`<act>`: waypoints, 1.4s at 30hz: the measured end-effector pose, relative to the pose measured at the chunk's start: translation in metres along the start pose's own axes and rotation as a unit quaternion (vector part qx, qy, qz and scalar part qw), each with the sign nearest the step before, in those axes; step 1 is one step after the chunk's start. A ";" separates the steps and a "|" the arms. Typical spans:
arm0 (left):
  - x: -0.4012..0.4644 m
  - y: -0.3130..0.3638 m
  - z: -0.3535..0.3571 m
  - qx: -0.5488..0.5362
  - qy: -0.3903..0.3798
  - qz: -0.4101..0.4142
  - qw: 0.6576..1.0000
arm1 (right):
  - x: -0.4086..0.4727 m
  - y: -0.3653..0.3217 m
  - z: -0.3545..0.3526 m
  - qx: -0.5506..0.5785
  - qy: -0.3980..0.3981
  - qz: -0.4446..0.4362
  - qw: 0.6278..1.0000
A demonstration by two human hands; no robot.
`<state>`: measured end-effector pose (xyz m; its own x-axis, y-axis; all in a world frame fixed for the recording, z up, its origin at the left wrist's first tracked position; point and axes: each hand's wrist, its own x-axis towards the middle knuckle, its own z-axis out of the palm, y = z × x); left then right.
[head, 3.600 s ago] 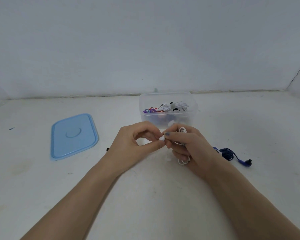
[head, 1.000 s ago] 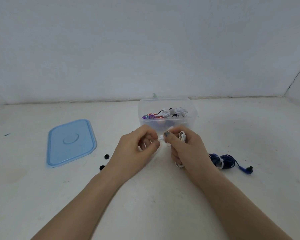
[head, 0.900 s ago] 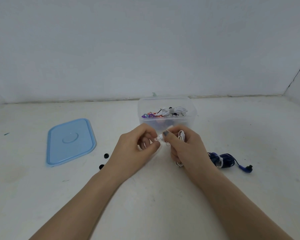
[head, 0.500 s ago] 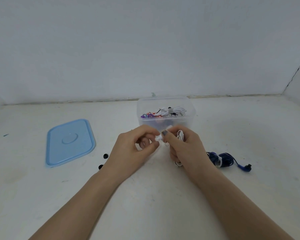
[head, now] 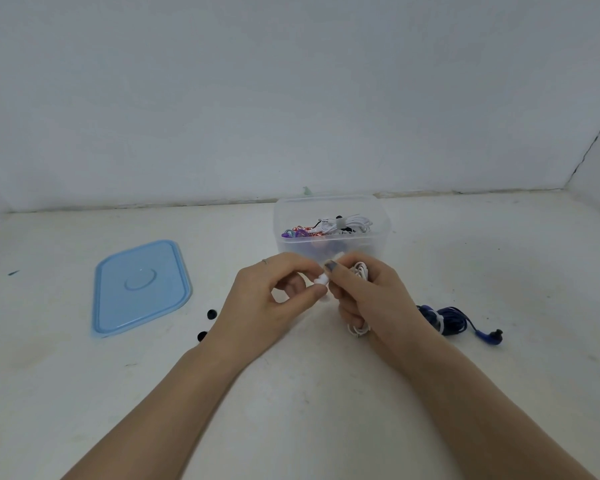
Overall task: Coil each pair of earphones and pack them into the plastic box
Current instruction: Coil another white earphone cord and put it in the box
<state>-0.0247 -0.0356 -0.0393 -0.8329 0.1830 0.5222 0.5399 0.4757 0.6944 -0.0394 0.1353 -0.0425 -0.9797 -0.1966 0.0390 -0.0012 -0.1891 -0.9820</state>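
My right hand grips a coil of white earphones, its loops showing above and below the fist. My left hand pinches the white end piece of that cable between thumb and forefinger, right against my right thumb. Both hands hover just in front of the clear plastic box, which holds several coiled earphones, white and coloured. A coiled blue pair lies on the table to the right of my right hand.
The light blue lid lies flat on the table to the left. Two small black ear tips sit between the lid and my left wrist. A white wall runs close behind the box, with a corner at the right.
The hands have stayed together in front of the box, with only slight finger movement on the white cable's end. Nothing else has moved.
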 end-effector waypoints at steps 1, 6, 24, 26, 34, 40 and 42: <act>0.000 0.001 0.000 -0.007 -0.001 0.001 1.000 | 0.000 0.000 -0.001 0.007 -0.004 0.005 1.000; 0.000 0.002 -0.001 -0.031 -0.006 -0.005 0.999 | 0.000 -0.002 -0.001 0.022 -0.022 0.019 0.999; -0.001 -0.008 0.003 -0.003 0.011 0.013 1.000 | -0.001 -0.002 0.005 -0.044 -0.001 0.035 0.998; -0.002 -0.008 0.002 0.001 0.001 0.025 1.000 | 0.000 -0.001 0.007 -0.063 0.011 0.025 0.998; -0.005 -0.013 0.009 0.042 -0.021 0.052 0.998 | 0.002 0.001 0.015 -0.062 0.059 0.039 0.996; 0.006 0.003 -0.006 0.033 0.031 0.015 0.999 | 0.004 -0.029 0.020 -0.140 -0.010 0.063 0.988; 0.021 0.013 -0.020 0.040 0.025 0.006 0.999 | 0.016 -0.056 0.025 -0.218 -0.033 0.059 0.974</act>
<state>-0.0332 -0.0426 -0.0094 -0.8183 0.1466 0.5558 0.5366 0.5412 0.6474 -0.0505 0.1192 0.0179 -0.9632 -0.2561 -0.0811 0.0117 0.2617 -0.9651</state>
